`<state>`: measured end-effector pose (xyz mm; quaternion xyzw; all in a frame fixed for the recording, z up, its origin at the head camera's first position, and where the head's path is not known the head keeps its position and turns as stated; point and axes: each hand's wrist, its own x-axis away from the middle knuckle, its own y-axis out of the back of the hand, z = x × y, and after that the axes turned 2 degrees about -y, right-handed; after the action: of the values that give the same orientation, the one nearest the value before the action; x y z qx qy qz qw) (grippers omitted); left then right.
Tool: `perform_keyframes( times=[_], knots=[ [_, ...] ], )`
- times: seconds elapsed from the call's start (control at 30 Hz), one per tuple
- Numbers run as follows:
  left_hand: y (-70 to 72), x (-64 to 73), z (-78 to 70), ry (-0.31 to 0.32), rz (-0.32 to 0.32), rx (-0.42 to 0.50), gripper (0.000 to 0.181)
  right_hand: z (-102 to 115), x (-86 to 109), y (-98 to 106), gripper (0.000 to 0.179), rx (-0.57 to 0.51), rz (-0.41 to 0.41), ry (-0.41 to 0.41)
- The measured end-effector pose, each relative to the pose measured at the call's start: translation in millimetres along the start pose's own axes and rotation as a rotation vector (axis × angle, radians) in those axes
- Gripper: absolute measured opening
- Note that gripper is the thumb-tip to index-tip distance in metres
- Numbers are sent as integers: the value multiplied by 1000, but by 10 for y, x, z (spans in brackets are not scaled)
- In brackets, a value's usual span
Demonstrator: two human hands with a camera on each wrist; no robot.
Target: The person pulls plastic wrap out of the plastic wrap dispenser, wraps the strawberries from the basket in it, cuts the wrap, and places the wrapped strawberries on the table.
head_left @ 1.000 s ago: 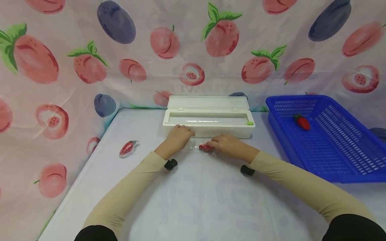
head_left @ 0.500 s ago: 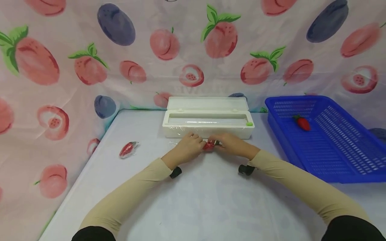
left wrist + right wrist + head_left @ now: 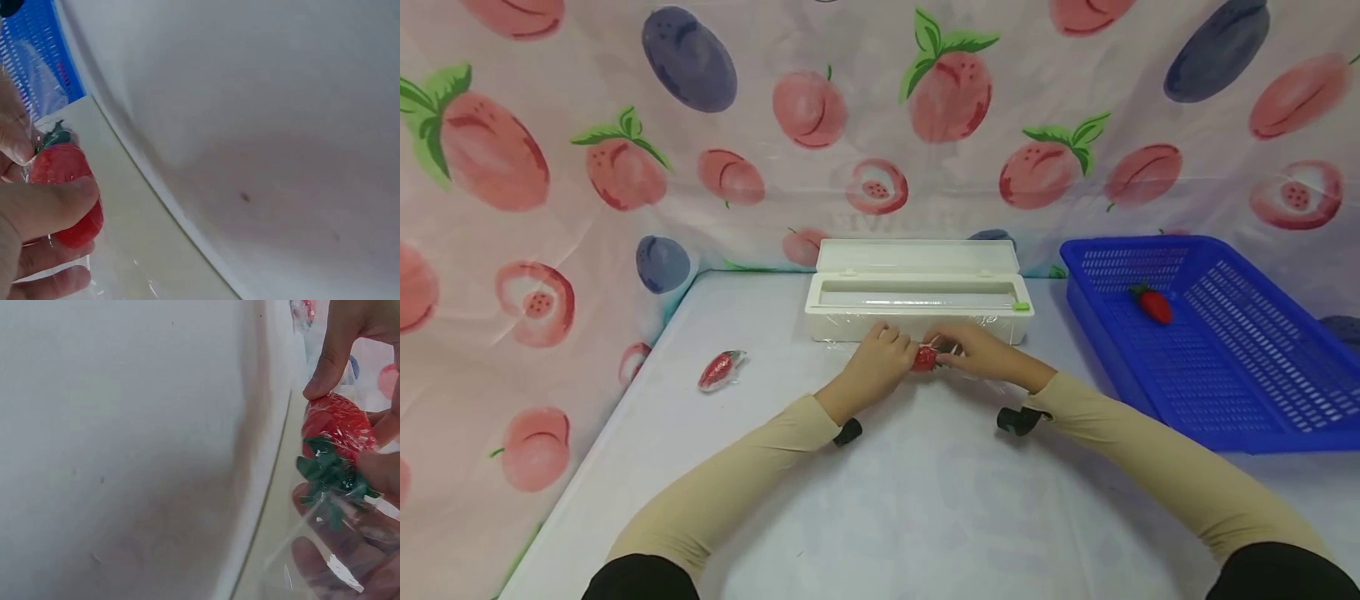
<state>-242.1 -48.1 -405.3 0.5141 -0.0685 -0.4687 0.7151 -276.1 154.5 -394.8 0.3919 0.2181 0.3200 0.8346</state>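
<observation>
Together, curled left fingers point(image 3: 65, 199) and right fingers point(image 3: 378, 470) grip a film-wrapped strawberry point(image 3: 340, 425).

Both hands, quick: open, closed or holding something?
Left hand: closed, gripping the red strawberry.
Right hand: closed, holding its leafy end, with clear film across the fingers.

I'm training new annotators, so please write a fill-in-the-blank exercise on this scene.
1. The basket is coloured ____.
2. The wrapped red fruit lying on the table is nearer the ____ hand.
3. The left hand grips another red fruit, whose leaves are ____.
4. The lid of the white box is not closed but ____.
Missing words: blue; left; green; open.
</observation>
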Motion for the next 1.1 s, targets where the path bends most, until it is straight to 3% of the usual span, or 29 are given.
perform_keyframes(
  times=[0.13, 0.23, 0.4, 0.53, 0.67, 0.8, 0.9, 1.1],
  knots=[
    [32, -25, -4, 73, 115, 113, 23, 20, 47, 11, 34, 66, 0, -11],
    [63, -30, 3, 123, 171, 196, 28, 62, 104, 15, 39, 191, -78, 9],
    [77, -11, 14, 139, 188, 236, 29, 160, 142, -36, 37, 494, -236, 153],
    [63, -4, 22, 169, 209, 272, 29, 201, 117, -111, 42, 713, -272, 269],
    [70, -3, 34, 208, 231, 359, 31, 191, 95, -159, 48, 859, -297, 286],
    [86, 8, 55, 227, 213, 448, 30, 171, 74, -181, 48, 925, -336, 303],
    [91, 23, 77, 211, 188, 436, 31, 162, 57, -191, 47, 946, -366, 320],
    [105, 59, 111, 153, 160, 263, 47, 159, 55, -205, 49, 940, -381, 301]
  ],
)
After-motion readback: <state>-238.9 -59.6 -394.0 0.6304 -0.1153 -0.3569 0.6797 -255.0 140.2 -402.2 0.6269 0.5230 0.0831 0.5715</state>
